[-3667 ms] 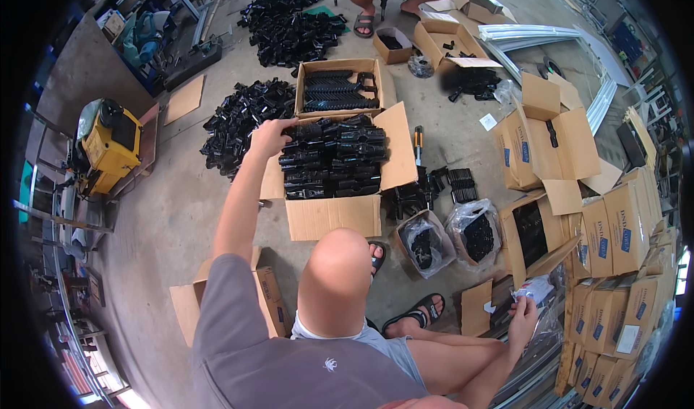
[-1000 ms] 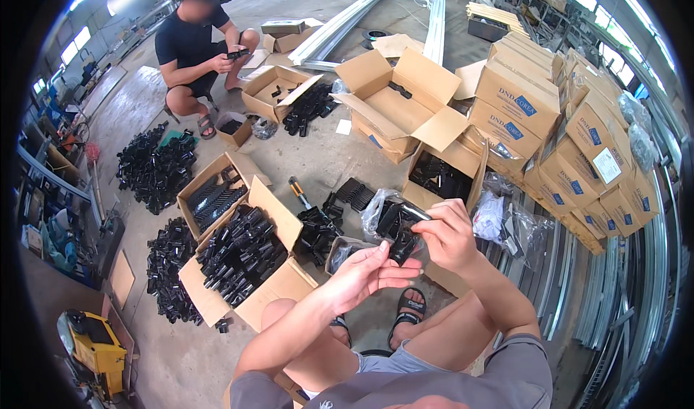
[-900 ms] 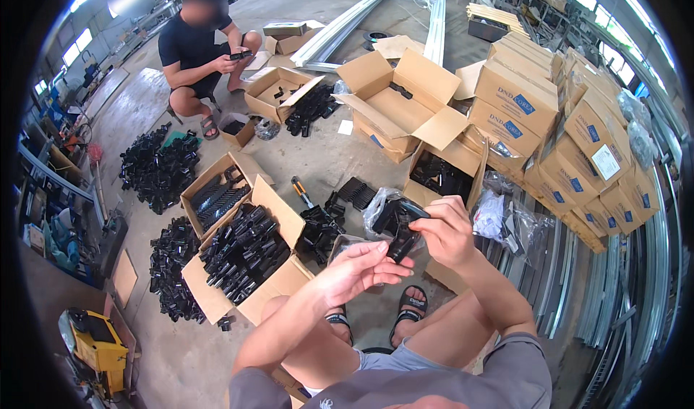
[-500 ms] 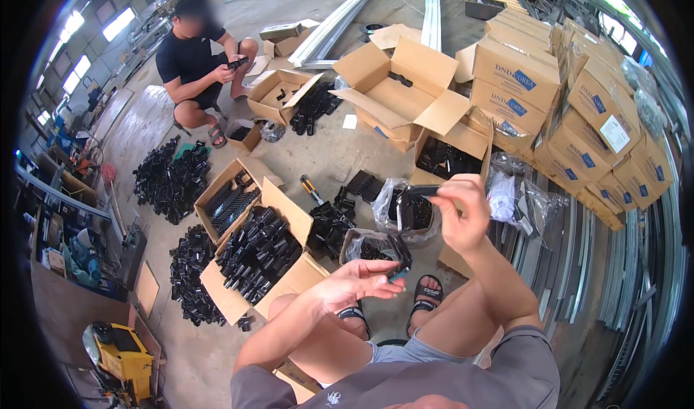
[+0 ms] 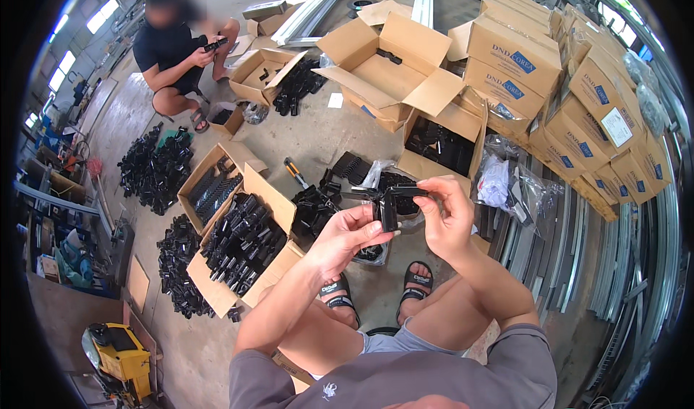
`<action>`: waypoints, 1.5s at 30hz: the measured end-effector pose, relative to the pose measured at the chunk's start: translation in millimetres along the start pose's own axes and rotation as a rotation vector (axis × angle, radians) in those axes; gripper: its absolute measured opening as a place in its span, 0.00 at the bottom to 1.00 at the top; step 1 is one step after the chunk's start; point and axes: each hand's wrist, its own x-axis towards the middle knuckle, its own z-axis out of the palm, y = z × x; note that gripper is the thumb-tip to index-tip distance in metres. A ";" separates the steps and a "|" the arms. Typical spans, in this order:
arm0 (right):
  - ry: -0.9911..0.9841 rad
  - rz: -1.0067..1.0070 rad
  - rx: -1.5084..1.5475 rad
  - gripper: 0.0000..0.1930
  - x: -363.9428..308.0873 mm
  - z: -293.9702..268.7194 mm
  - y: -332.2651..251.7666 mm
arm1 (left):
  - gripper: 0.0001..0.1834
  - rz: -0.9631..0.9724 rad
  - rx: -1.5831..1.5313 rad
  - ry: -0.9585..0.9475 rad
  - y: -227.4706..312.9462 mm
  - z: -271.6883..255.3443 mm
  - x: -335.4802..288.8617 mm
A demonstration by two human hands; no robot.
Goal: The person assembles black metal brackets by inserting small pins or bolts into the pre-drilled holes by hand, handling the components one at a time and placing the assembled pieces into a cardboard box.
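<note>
My left hand point(image 5: 341, 241) grips a black plastic bracket-like part point(image 5: 387, 212) between thumb and fingers, held upright above my feet. My right hand point(image 5: 448, 217) pinches a slim black piece point(image 5: 409, 191), which meets the top of that part; whether the two are joined I cannot tell. Just below them, mostly hidden by my hands, are plastic-lined containers of small black parts. A heap of black parts point(image 5: 312, 210) lies left of my hands, near a yellow-and-black handled tool point(image 5: 293, 169). Beyond stands an open carton point(image 5: 473, 123) holding black pieces.
Left are open cartons point(image 5: 285, 263) of black parts and loose piles point(image 5: 181, 264). A co-worker point(image 5: 170, 58) squats at far left, holding a black part. Stacked cartons point(image 5: 506, 84) on a pallet and long metal profiles point(image 5: 622, 264) line the right. A yellow machine point(image 5: 123, 358) stands lower left.
My right hand has come down and my left hand up, bringing the slim piece against the black part. The whole view has shifted slightly.
</note>
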 end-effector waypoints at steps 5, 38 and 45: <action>-0.031 0.012 -0.016 0.08 -1.3 -1.6 2.8 | 0.17 -0.012 -0.049 -0.021 2.6 -9.8 3.6; -0.174 0.176 0.077 0.12 -17.6 18.0 19.6 | 0.20 0.053 0.196 0.191 3.8 -19.3 -7.8; -0.130 0.257 0.122 0.12 -25.8 19.8 27.2 | 0.20 0.038 0.229 0.204 2.4 -20.7 -8.9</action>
